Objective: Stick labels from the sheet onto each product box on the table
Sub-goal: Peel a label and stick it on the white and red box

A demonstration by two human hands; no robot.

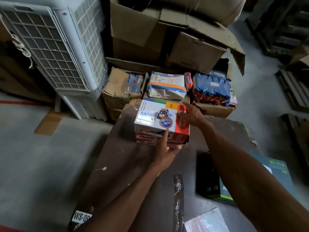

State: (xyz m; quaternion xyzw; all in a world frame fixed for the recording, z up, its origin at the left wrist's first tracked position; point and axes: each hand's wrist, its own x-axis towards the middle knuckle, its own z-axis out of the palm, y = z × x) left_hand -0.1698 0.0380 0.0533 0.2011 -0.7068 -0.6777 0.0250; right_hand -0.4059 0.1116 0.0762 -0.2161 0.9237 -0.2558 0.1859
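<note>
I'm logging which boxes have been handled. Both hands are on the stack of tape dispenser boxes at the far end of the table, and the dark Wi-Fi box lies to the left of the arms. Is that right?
Not quite. The head view shows the Wi-Fi box to the right of the arms. The rest holds: the left hand and right hand are on the stack of tape dispenser boxes at the far end of the table.

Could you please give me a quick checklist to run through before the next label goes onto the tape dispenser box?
1. Tape dispenser box on top of the stack, top face exposed: ok.
2. Left hand steadying the stack's near side: ok.
3. Right hand at the box's right edge: ok.
4. Label on a fingertip: cannot tell.
5. Label sheet within reach at the near table edge: cannot tell, blurred.
6. Wi-Fi box already labelled: cannot tell.
</note>
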